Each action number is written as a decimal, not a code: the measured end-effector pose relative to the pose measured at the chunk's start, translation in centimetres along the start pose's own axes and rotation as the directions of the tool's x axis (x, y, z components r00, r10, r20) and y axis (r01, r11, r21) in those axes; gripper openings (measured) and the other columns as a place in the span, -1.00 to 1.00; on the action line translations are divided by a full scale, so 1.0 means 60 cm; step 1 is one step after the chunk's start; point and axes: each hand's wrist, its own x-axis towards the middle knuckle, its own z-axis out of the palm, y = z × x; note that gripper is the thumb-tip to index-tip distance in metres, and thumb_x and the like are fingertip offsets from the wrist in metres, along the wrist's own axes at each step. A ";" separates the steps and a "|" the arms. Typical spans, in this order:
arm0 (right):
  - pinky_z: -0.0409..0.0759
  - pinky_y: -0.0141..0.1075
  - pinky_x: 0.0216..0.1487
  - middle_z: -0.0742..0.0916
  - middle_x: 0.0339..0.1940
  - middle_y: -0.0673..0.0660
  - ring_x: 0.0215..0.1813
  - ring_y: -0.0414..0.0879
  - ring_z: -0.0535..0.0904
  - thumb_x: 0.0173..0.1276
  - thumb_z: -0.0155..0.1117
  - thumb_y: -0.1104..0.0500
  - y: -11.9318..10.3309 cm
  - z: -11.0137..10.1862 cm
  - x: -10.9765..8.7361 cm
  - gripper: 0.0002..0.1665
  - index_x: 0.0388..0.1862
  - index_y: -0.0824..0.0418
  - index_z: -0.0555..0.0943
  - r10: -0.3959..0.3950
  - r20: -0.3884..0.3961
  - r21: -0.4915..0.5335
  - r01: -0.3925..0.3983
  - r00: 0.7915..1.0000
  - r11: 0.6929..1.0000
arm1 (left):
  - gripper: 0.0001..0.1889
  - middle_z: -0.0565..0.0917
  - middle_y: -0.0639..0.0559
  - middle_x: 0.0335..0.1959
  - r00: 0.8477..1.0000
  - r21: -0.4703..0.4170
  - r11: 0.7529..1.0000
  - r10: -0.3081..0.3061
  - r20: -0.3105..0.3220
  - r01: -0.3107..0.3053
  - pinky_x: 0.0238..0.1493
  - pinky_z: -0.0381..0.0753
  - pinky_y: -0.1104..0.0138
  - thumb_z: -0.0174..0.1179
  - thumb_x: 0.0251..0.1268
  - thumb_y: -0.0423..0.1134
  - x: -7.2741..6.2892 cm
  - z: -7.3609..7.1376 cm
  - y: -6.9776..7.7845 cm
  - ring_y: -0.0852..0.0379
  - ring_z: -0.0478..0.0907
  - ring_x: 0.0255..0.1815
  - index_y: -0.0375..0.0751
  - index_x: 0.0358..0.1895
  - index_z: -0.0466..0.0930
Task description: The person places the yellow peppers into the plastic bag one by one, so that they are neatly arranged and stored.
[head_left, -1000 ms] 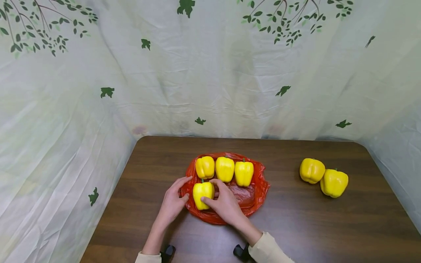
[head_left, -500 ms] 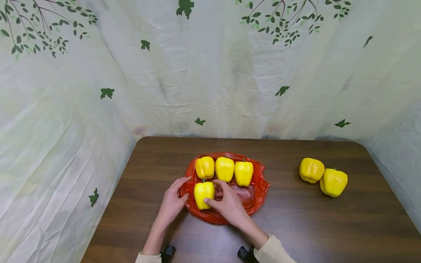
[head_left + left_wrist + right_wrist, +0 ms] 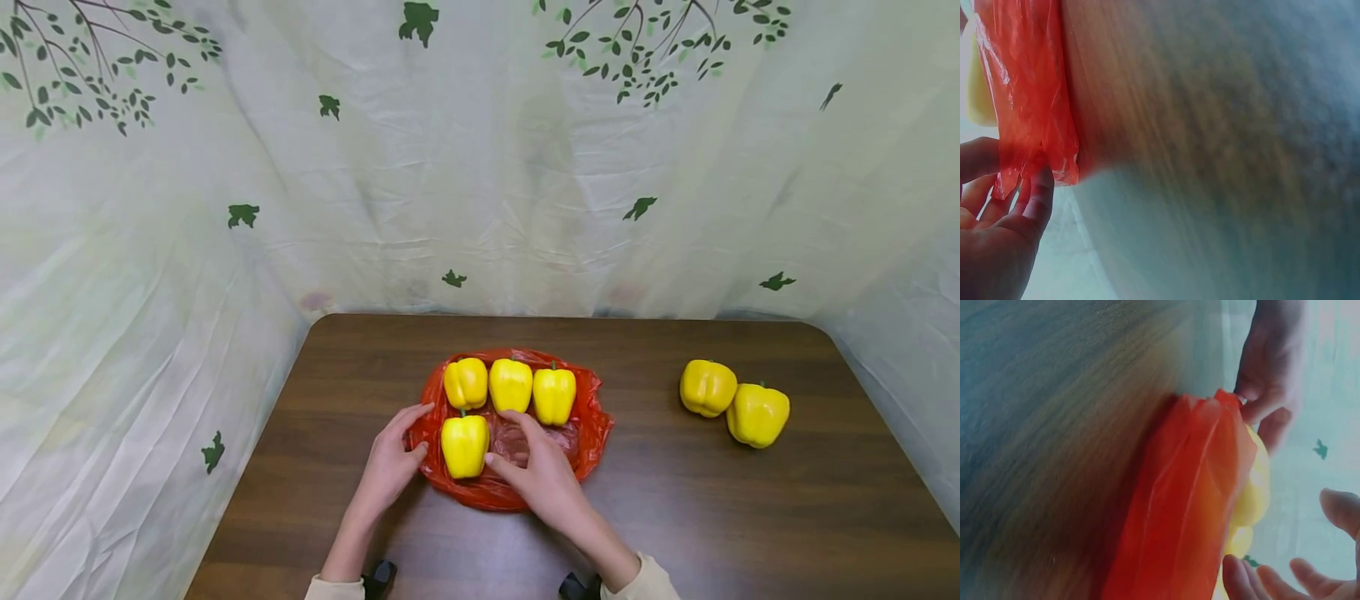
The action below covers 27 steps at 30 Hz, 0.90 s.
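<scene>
A red plastic bag (image 3: pixel 480 500) is spread on the table with its rim rolled down. Inside it are several yellow bell peppers: three in a row at the back, and one front-left pepper (image 3: pixel 465 447) with its stem toward the back. My left hand (image 3: pixel 395 454) grips the bag's left edge; in the left wrist view its fingers (image 3: pixel 1040 197) go behind the translucent red film. My right hand (image 3: pixel 543 475) is just right of the front pepper, over the bag, thumb and fingers spread and holding nothing. In the right wrist view its fingers (image 3: pixel 1272 584) are near the bag's rim.
Two more yellow bell peppers, a rear one (image 3: pixel 708 388) and a front one (image 3: pixel 758 416), lie together on the brown wooden table (image 3: pixel 652 492) at the right. A pale curtain (image 3: pixel 510 183) with leaf prints hangs behind the table's back edge.
My right hand has let go of the front-left pepper and drawn away to the right. The pepper stays in the bag, and my left hand keeps its place.
</scene>
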 end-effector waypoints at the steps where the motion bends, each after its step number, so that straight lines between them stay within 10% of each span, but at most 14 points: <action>1: 0.59 0.04 0.09 0.56 0.28 0.10 0.12 0.09 0.57 0.28 0.40 -0.08 0.000 -0.003 -0.002 -0.30 0.36 -0.02 0.39 -0.013 -0.002 0.010 0.013 1.000 1.000 | -0.41 0.45 -0.08 0.30 1.000 0.002 1.000 0.001 0.000 -0.001 0.18 0.50 0.01 0.23 0.18 -0.56 0.000 0.000 0.000 -0.11 0.42 0.28 -0.05 0.29 0.51; 17: 0.47 0.08 0.24 0.55 0.25 -0.15 0.26 0.00 0.49 0.23 0.46 -0.04 0.010 -0.059 -0.033 -0.33 0.30 -0.20 0.43 -0.111 -0.125 -0.041 0.107 0.986 0.993 | -0.40 0.44 -0.07 0.31 1.000 0.006 1.000 -0.009 0.003 0.009 0.18 0.49 0.00 0.22 0.19 -0.56 -0.002 0.000 0.003 -0.11 0.41 0.30 -0.04 0.30 0.50; 27: 0.58 0.07 0.10 0.58 0.24 0.12 0.20 0.01 0.52 0.27 0.43 0.05 0.034 -0.098 -0.048 -0.33 0.34 0.01 0.43 -0.168 -0.187 -0.077 0.157 0.968 0.985 | -0.41 0.46 -0.04 0.28 1.000 0.007 1.000 -0.021 -0.002 0.021 0.19 0.49 0.02 0.22 0.19 -0.54 -0.003 0.000 0.005 -0.10 0.41 0.29 -0.02 0.29 0.51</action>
